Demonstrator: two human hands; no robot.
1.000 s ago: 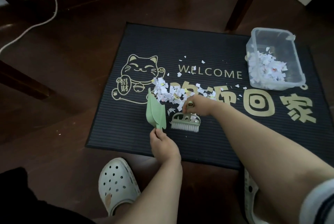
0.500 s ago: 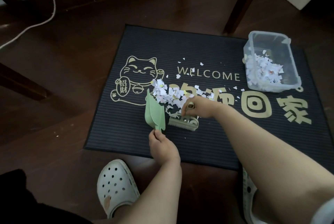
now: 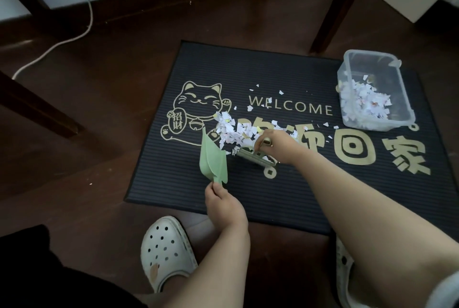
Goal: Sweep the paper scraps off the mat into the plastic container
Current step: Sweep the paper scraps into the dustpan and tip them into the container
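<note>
A black welcome mat (image 3: 248, 198) with a gold cat lies on the dark wood floor. A heap of white paper scraps (image 3: 236, 131) sits at its middle, with a few loose bits scattered towards the word WELCOME. My left hand (image 3: 222, 204) grips the handle of a green leaf-shaped dustpan (image 3: 213, 161), set on edge just left of the heap. My right hand (image 3: 278, 146) holds a small brush (image 3: 255, 157) tilted against the heap's near side. A clear plastic container (image 3: 395, 79) partly filled with scraps stands on the mat's far right corner.
Dark wooden furniture legs (image 3: 332, 7) rise beyond the mat and another (image 3: 37, 106) stands at the left. A white cable (image 3: 62, 42) trails across the floor at the far left. My white clog (image 3: 166, 250) rests just below the mat's near edge.
The brush has swung up and tilted towards the scrap heap, pushing in from the near side. The dustpan has stayed beside the heap. The view has shifted slightly.
</note>
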